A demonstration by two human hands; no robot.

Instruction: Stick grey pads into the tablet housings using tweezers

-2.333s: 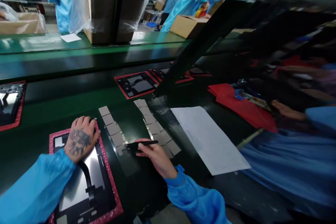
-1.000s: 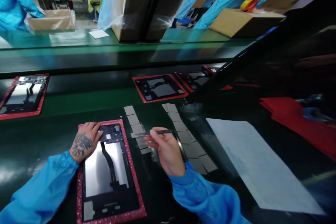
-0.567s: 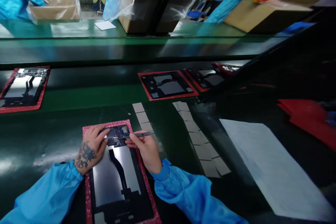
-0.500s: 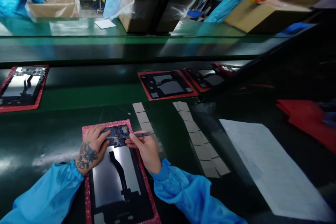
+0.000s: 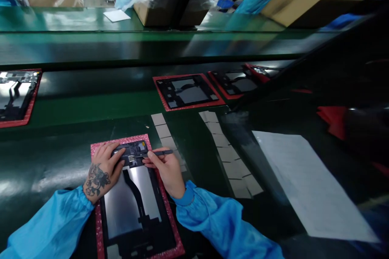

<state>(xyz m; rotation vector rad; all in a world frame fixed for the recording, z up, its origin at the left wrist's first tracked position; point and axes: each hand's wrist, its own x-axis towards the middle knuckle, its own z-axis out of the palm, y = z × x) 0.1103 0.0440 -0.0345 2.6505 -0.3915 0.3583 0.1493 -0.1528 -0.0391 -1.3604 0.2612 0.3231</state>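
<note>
An opened tablet (image 5: 133, 210), its inside facing up, lies on a pink bubble-wrap sheet (image 5: 99, 226) in front of me. My left hand (image 5: 105, 168) rests with fingers spread on the tablet's upper left side, by the dark circuit board (image 5: 138, 147). A pair of dark tweezers (image 5: 164, 152) is pinched in my right hand (image 5: 167, 170). The tips point left at a small silvery square part (image 5: 131, 158) on the board; whether they touch it I cannot tell. A black ribbon cable (image 5: 135, 190) runs down the tablet's metal panel.
More tablets on red sheets lie on the green belt beyond: one at left (image 5: 18, 93), one ahead (image 5: 188, 91), one behind it (image 5: 238, 81). Strips of pale stickers (image 5: 227, 153) and a white paper (image 5: 310, 186) lie at right. Co-workers stand by cardboard boxes (image 5: 304, 6) across.
The whole view has shifted slightly, so most things sit a little higher and further left. Both hands keep nearly the same pose over the board. A co-worker's gloved hands now show at top left.
</note>
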